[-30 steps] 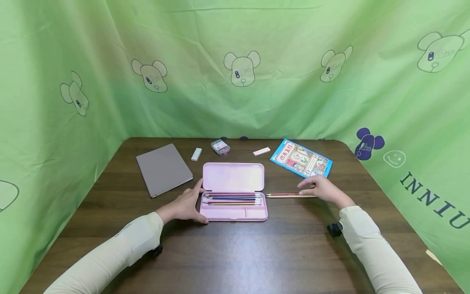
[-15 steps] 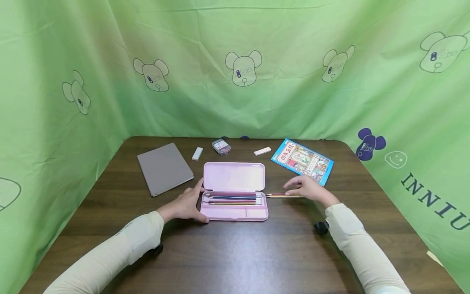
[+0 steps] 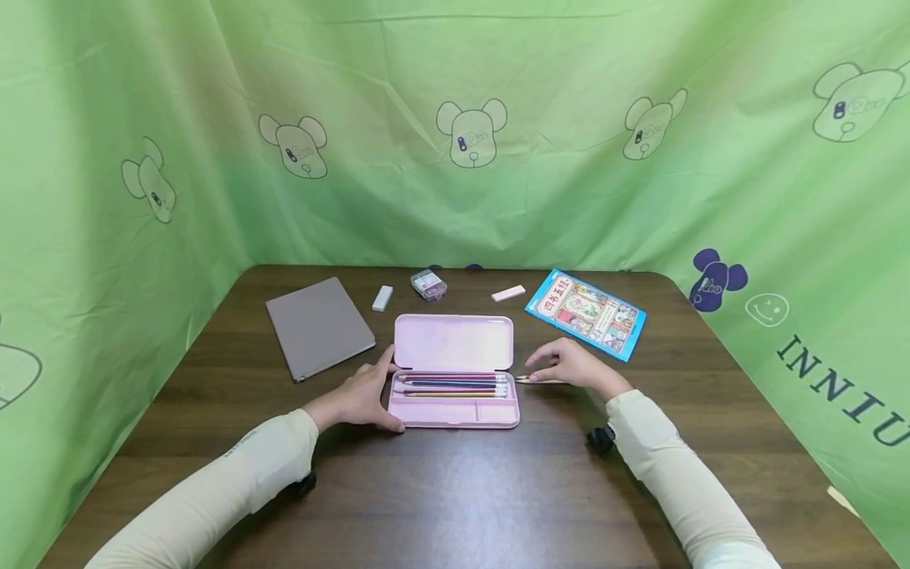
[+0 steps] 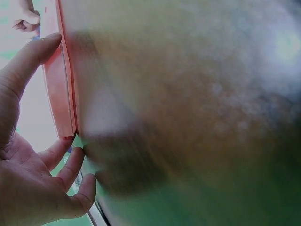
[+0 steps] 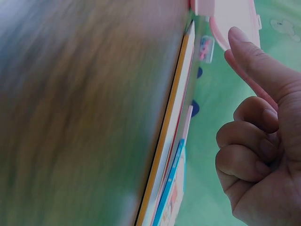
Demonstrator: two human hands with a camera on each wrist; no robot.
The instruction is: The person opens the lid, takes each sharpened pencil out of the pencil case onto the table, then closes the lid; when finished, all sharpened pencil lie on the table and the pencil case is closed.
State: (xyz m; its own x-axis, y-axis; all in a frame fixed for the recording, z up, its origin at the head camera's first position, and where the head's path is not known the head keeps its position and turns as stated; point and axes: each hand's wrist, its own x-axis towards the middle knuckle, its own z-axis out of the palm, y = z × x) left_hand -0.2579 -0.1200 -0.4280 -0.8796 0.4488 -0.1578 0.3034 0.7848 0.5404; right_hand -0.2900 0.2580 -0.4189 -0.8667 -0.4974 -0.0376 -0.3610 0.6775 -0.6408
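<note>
A pink pencil case (image 3: 434, 409) lies with its lid (image 3: 453, 341) folded back, and several pencils (image 3: 451, 383) fill its rear compartment. My left hand (image 3: 359, 393) spans the case's left end, thumb at the front corner and fingers at the back. In the left wrist view, that thumb (image 4: 44, 49) touches the case's side. Loose pencils (image 3: 543, 382) lie right of the case, tips towards it. Over them hovers my right hand (image 3: 572, 365), holding nothing. The right wrist view shows its thumb and index finger extended, other fingers curled, apart from the yellow pencil (image 5: 170, 120).
A grey notebook (image 3: 320, 328) lies at the left. Along the back are a white eraser (image 3: 381, 298), a small clear box (image 3: 429, 284) and a pale pink bar (image 3: 508, 293). A blue-bordered book (image 3: 588, 314) lies behind the right hand. Green curtains enclose the table.
My right hand has slid left above the loose pencils, from their far end towards the pencil case, uncovering the book's lower corner. The left hand keeps its place at the case.
</note>
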